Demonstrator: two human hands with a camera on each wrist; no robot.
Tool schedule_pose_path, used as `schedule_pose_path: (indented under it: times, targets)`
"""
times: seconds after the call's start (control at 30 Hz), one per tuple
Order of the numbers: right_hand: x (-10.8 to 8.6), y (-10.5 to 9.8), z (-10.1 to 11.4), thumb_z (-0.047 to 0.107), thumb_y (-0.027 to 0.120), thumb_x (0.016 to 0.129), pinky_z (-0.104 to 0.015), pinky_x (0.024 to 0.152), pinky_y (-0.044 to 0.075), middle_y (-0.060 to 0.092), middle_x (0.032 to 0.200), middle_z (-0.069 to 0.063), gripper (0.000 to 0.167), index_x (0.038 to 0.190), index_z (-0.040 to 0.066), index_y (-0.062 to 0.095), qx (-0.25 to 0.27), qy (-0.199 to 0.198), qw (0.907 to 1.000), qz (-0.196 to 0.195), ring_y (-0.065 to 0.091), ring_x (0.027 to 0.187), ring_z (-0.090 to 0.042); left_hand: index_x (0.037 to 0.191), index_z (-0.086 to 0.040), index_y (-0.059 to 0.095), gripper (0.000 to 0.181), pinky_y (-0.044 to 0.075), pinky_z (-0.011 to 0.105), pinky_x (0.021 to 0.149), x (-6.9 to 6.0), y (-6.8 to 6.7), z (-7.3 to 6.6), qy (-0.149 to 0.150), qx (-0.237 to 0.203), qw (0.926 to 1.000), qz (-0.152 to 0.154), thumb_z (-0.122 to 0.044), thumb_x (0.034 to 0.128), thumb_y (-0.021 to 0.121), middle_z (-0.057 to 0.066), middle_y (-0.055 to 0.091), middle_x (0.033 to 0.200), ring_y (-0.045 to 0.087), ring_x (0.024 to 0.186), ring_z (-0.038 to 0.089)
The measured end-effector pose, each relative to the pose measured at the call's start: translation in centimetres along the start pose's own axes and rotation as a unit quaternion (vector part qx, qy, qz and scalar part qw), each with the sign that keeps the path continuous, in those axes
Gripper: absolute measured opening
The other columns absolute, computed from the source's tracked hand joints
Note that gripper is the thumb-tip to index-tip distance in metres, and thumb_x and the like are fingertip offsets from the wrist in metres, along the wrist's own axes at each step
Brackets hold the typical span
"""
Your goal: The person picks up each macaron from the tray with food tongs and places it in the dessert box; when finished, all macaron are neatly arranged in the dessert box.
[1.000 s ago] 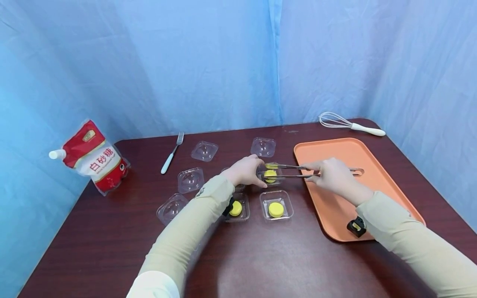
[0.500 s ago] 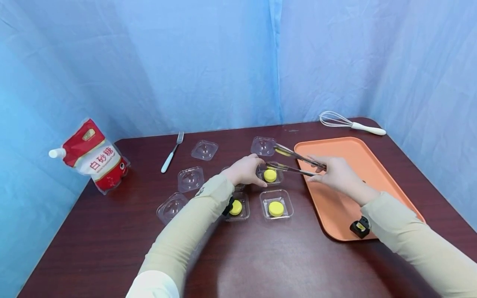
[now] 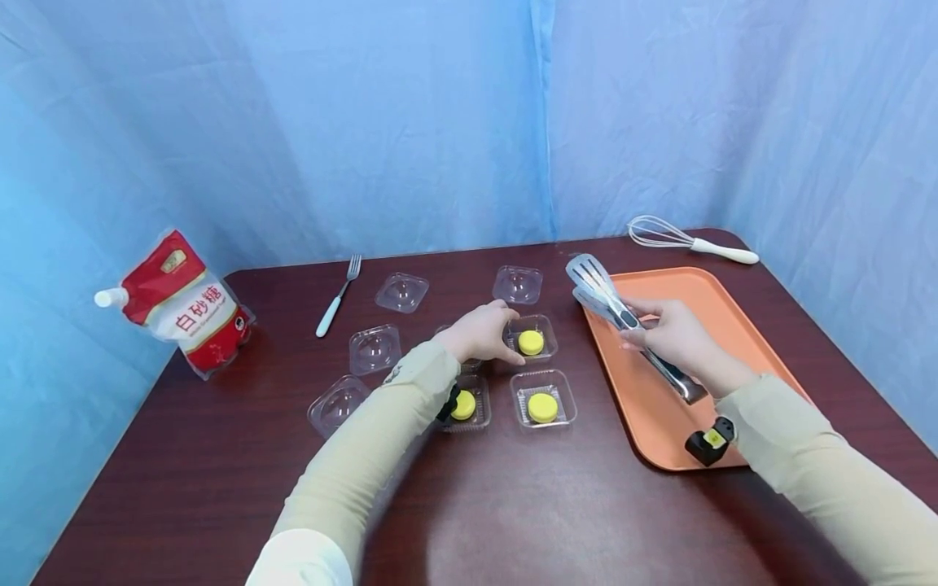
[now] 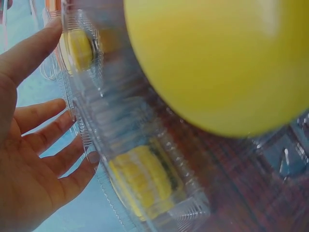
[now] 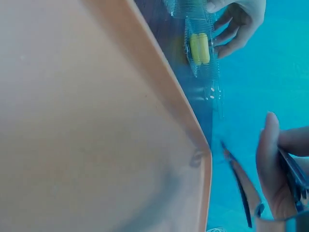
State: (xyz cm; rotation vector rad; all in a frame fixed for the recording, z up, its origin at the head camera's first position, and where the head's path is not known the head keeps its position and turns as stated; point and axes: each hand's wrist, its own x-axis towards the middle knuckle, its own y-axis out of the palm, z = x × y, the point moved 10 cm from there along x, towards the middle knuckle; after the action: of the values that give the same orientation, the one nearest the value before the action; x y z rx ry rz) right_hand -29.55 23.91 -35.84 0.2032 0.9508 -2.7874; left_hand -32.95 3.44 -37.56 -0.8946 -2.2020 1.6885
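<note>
My left hand (image 3: 484, 332) holds the left side of a clear plastic box (image 3: 551, 352), thumb at the near corner and fingers at the far one. In that box lies a yellow macaron (image 3: 531, 343). Nearer the front, a clear box (image 3: 570, 407) holds another macaron (image 3: 542, 408). Beside it a box (image 3: 478, 413) with a macaron (image 3: 463, 405) is partly behind my left wrist. Under the hand, a further box with a macaron (image 4: 140, 179) shows in the left wrist view. My right hand (image 3: 674, 335) grips metal tongs (image 3: 623, 317), nothing between their slotted tips, above the orange tray (image 3: 725, 358).
Several clear lids (image 3: 374, 350) lie on the dark table (image 3: 220, 456), left of and behind the boxes. A fork (image 3: 339, 297) is at the back left, with a white sugar bag (image 3: 192, 305) at far left. A whisk (image 3: 692, 241) lies behind the tray.
The tongs, earlier around the macaron in the far right box, have come away, lifted to the right and turned over the tray. The macaron stays in the box. My left hand has not moved.
</note>
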Motion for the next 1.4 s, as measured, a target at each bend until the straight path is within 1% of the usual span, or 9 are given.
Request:
schedule_pose_path:
  times: [0.1,0.2,0.4,0.67,0.73,0.9,1.07,1.23,1.4]
  targets:
    - [0.0,-0.5,-0.2,0.013,0.062,0.090,-0.022,0.065,0.052,0.057,0.126,-0.026,0.062,0.146,0.012,0.035,0.000,0.004,0.9997,-0.024,0.066,0.083,-0.012,0.136,-0.003,0.048,0.074,0.039,0.031,0.105,0.0,-0.1,0.0,0.000,0.009,1.0000,-0.004,-0.038,0.0775,0.077,0.012,0.050,0.131,0.051,0.120,0.023]
    - [0.1,-0.8,-0.1,0.013,0.059,0.091,-0.019,0.065,0.053,0.058,0.123,-0.028,0.059,0.145,0.006,0.036,0.009,-0.008,0.9991,-0.041,0.067,0.079,-0.008,0.135,-0.003,0.049,0.074,0.040,0.031,0.104,0.0,-0.2,0.0,0.000,0.013,0.9999,-0.009,-0.038,0.0771,0.077,0.011,0.051,0.129,0.052,0.118,0.023]
    - [0.5,-0.2,0.1,0.010,0.045,0.099,-0.021,0.073,0.055,0.055,0.121,-0.035,0.051,0.145,-0.006,0.028,0.077,-0.022,0.9960,-0.039,0.068,0.078,-0.003,0.136,-0.003,0.049,0.075,0.041,0.031,0.104,-0.1,-0.1,0.1,-0.004,0.011,0.9999,-0.006,-0.040,0.0769,0.077,0.012,0.051,0.129,0.053,0.117,0.023]
    - [0.9,1.5,-0.3,0.012,0.034,0.102,-0.015,0.075,0.053,0.049,0.129,-0.036,0.049,0.145,-0.010,0.023,0.113,0.009,0.9932,-0.026,0.060,0.076,0.009,0.136,-0.003,0.048,0.075,0.041,0.032,0.103,-0.3,0.0,0.2,-0.004,0.008,0.9999,-0.006,-0.039,0.0772,0.077,0.012,0.051,0.129,0.053,0.116,0.023]
    - [0.9,1.9,-0.4,0.012,0.034,0.102,-0.014,0.074,0.053,0.050,0.128,-0.035,0.049,0.144,-0.011,0.025,0.105,0.015,0.9940,-0.028,0.059,0.074,0.009,0.136,-0.003,0.049,0.075,0.041,0.031,0.103,-0.3,0.0,0.2,-0.003,0.010,0.9999,-0.006,-0.040,0.0772,0.077,0.012,0.051,0.129,0.053,0.116,0.023]
    - [1.1,2.9,-0.1,0.012,0.034,0.100,-0.014,0.067,0.052,0.060,0.118,-0.030,0.045,0.137,-0.014,0.038,0.041,0.021,0.9984,-0.033,0.058,0.072,0.005,0.136,-0.003,0.048,0.076,0.041,0.031,0.103,-0.3,0.1,0.4,-0.004,0.010,0.9999,-0.006,-0.040,0.0771,0.077,0.012,0.051,0.130,0.053,0.116,0.023]
    - [1.4,3.5,-0.1,0.011,0.032,0.098,-0.017,0.066,0.051,0.063,0.113,-0.026,0.045,0.133,-0.013,0.044,0.004,0.023,0.9991,-0.036,0.062,0.079,-0.007,0.136,-0.002,0.048,0.075,0.041,0.031,0.103,-0.3,0.3,0.4,-0.005,0.008,0.9999,-0.007,-0.039,0.0775,0.077,0.013,0.051,0.130,0.053,0.117,0.024]
    - [1.5,3.1,-0.7,0.015,0.030,0.100,-0.021,0.071,0.052,0.060,0.117,-0.028,0.046,0.134,-0.012,0.043,0.013,0.024,0.9990,-0.037,0.064,0.087,-0.015,0.136,-0.003,0.049,0.075,0.041,0.031,0.103,-0.2,0.5,0.3,-0.002,0.010,0.9999,-0.007,-0.040,0.0776,0.076,0.012,0.051,0.129,0.053,0.117,0.023]
    - [1.4,1.2,-1.7,0.020,0.026,0.103,-0.019,0.072,0.052,0.054,0.127,-0.028,0.049,0.142,-0.009,0.033,0.025,0.031,0.9985,-0.037,0.061,0.090,-0.009,0.136,-0.002,0.049,0.075,0.041,0.031,0.103,-0.2,0.3,0.4,-0.004,0.011,0.9999,-0.008,-0.040,0.0774,0.076,0.012,0.051,0.129,0.053,0.116,0.023]
